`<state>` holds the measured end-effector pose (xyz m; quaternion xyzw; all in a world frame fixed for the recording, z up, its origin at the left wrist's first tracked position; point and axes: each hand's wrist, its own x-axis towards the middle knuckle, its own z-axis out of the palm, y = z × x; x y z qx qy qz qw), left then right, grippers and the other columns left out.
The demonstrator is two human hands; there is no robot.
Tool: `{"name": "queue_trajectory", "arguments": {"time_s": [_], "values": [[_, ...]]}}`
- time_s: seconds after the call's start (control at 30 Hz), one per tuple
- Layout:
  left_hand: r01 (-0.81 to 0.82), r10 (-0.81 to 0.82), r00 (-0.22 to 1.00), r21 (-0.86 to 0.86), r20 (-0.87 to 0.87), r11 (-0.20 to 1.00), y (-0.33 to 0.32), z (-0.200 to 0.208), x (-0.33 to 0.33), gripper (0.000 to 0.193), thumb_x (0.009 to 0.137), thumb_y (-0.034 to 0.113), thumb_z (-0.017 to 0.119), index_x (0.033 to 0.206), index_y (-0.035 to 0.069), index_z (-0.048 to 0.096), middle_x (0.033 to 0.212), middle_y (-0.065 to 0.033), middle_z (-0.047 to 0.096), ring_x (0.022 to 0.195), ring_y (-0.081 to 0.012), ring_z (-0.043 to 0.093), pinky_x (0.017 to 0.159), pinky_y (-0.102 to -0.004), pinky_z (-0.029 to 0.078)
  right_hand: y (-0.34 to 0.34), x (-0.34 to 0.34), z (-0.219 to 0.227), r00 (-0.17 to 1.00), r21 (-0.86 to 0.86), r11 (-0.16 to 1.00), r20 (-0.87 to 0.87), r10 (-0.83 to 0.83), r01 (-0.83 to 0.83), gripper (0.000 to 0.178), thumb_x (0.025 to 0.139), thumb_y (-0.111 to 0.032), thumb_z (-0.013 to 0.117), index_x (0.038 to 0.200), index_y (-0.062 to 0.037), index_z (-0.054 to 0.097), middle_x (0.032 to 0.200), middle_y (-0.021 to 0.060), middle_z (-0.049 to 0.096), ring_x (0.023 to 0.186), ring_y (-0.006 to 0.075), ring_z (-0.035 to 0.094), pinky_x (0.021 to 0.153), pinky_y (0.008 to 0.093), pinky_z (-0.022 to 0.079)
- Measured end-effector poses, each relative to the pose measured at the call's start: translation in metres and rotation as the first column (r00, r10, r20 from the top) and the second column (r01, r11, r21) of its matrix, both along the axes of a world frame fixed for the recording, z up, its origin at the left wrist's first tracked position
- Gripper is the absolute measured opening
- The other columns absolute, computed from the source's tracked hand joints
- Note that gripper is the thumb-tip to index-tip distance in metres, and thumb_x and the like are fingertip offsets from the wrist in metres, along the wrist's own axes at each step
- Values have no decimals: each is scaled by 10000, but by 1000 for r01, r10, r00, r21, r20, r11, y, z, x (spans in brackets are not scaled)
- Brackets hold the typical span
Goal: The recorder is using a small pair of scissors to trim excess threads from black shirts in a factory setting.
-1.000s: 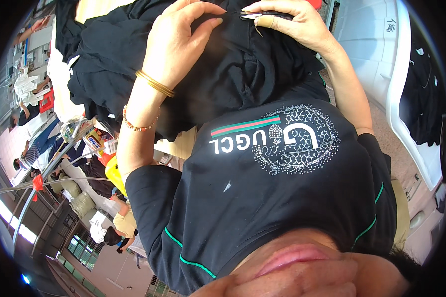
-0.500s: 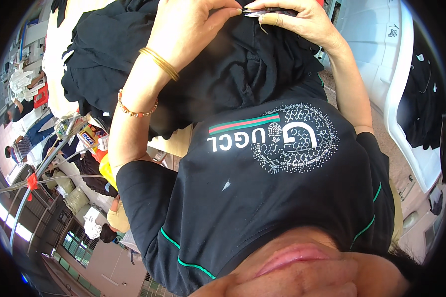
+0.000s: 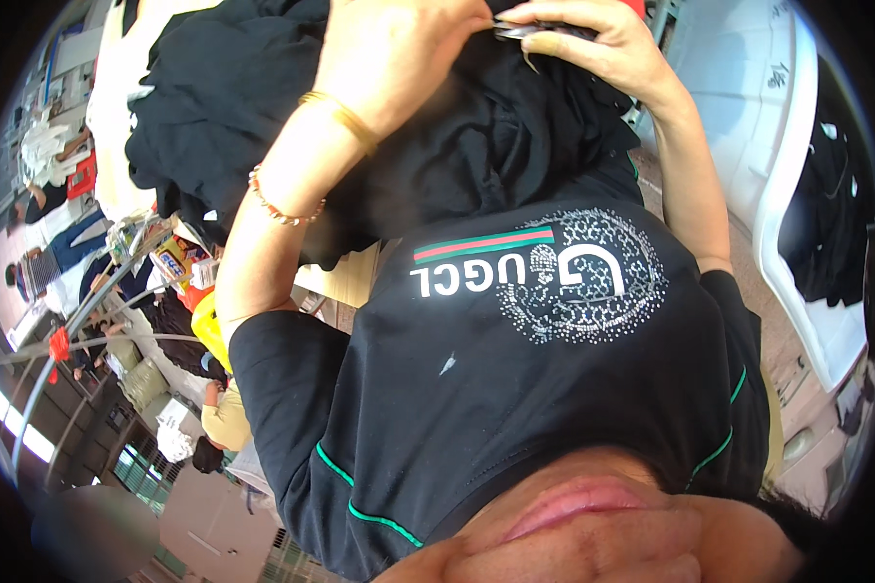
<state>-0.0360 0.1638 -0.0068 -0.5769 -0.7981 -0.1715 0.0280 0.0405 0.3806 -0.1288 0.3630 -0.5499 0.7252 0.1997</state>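
Note:
A bunched heap of black cloth [image 3: 233, 107] lies in front of me, reaching up to my shirt. Over it, near the top edge of the view, my left hand [image 3: 399, 63] is closed, thumb and fingertips pinched together. What sits in that pinch is too small to make out. Just to the right, my right hand [image 3: 612, 49] is closed around small metal thread snips [image 3: 511, 31], their blades pointing at the left fingertips. The blade tips and the left fingertips nearly meet. A thin light strand or loop [image 3: 532, 64] hangs below the right fingers.
A large white plastic bin [image 3: 783, 185] stands on the right, with more black fabric [image 3: 826, 223] beyond it. At the left are a pale table edge [image 3: 117, 146], a thin metal frame with a red tie [image 3: 59, 343], and coloured packages [image 3: 175, 260]. Other people work farther off.
My left hand and wrist have shifted to the right. The right hand with the snips has moved slightly right too, and both hands stay close together over the black cloth.

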Motion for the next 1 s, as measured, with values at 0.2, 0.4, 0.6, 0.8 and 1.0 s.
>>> {"name": "queue_trajectory", "arguments": {"time_s": [0.2,0.4,0.6,0.8,1.0], "values": [[58,-30,968,107,-249,993,2,-30,-6,125,874,191,648,934,163,753,901,29,725,914,-191,697,879,-405,479,8,27,45,867,609,781,307,-393,138,267,898,30,718,1164,45,712,1018,95,675,923,178,668,832,267,515],[-34,33,969,0,-246,999,4,-27,7,80,848,235,635,823,201,702,838,61,662,911,-138,650,872,-361,414,12,30,43,871,702,689,212,-444,180,296,845,84,747,1136,71,694,1060,133,675,954,215,659,867,292,521],[-51,66,961,61,-270,997,1,-30,12,98,857,241,647,830,165,701,801,41,656,866,-157,645,832,-356,402,12,27,36,876,682,714,237,-421,159,227,871,111,710,1094,68,696,1017,122,686,939,188,642,834,272,508],[-171,164,985,192,53,966,12,-29,22,129,855,196,658,908,88,706,852,-68,692,879,-252,703,776,-409,492,28,42,14,740,152,977,638,-212,148,583,881,-178,806,1359,52,564,917,26,569,785,87,487,705,213,390],[-207,-127,764,427,632,880,21,-2,41,185,902,192,662,955,38,750,914,-143,729,915,-324,707,831,-410,556,20,69,38,741,474,877,560,-369,79,301,847,-210,792,943,51,676,751,-2,583,615,70,501,569,251,394]]}}
